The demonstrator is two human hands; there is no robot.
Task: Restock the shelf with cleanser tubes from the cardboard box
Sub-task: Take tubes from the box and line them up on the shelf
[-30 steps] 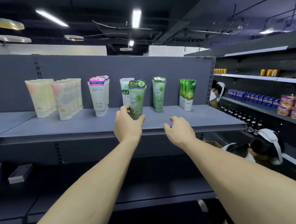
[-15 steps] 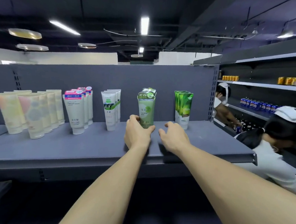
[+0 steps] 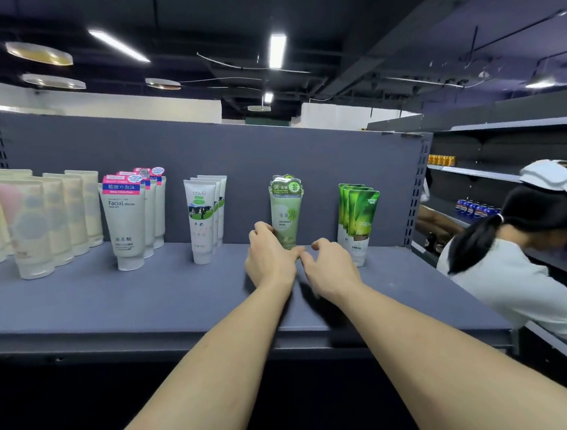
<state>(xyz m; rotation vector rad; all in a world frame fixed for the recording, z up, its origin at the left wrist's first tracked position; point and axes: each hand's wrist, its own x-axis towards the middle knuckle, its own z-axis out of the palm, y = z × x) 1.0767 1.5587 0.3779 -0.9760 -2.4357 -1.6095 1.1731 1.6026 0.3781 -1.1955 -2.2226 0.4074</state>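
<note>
my left hand (image 3: 269, 262): fingers wrapped around pale green cleanser tube (image 3: 286, 211), upright on shelf (image 3: 120, 303), frame centre | my right hand (image 3: 329, 268): fingers loosely curled, empty, beside tube's base

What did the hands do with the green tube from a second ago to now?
The left hand carried the pale green seaweed tube back along the shelf until it stood in front of its matching tubes, and it still holds the tube near the bottom. The right hand moved in beside the left, empty, fingers curled. The other rows of tubes stayed where they were.
</note>
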